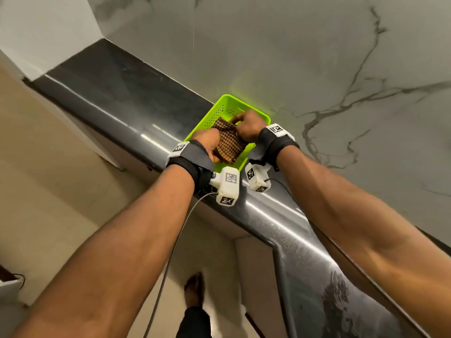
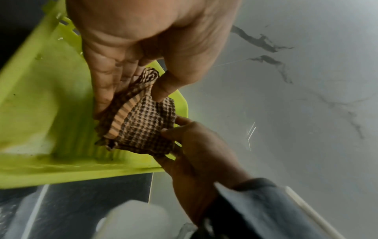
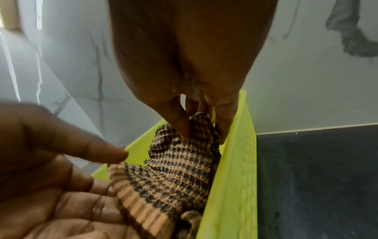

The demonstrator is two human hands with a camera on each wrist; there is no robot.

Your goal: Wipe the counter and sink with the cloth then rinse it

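A brown checked cloth (image 1: 228, 142) (image 2: 143, 129) (image 3: 180, 169) hangs bunched over a lime-green perforated basket (image 1: 219, 109) (image 2: 40, 100) (image 3: 235, 169) on the dark counter (image 1: 117, 98). My left hand (image 1: 211, 148) (image 2: 131, 101) pinches the cloth's near striped edge between thumb and fingers. My right hand (image 1: 240, 121) (image 3: 196, 129) pinches the far corner of the cloth from above, close to the basket's wall. The left hand (image 3: 81, 169) also shows under the cloth in the right wrist view, and the right hand (image 2: 194, 140) in the left wrist view. No sink is in view.
The basket stands against a white marble wall (image 1: 305, 57) at the back of the narrow counter. The counter's glossy front edge (image 1: 280, 215) runs down to the right and looks wet there. Below are a tiled floor and a bare foot (image 1: 195, 289).
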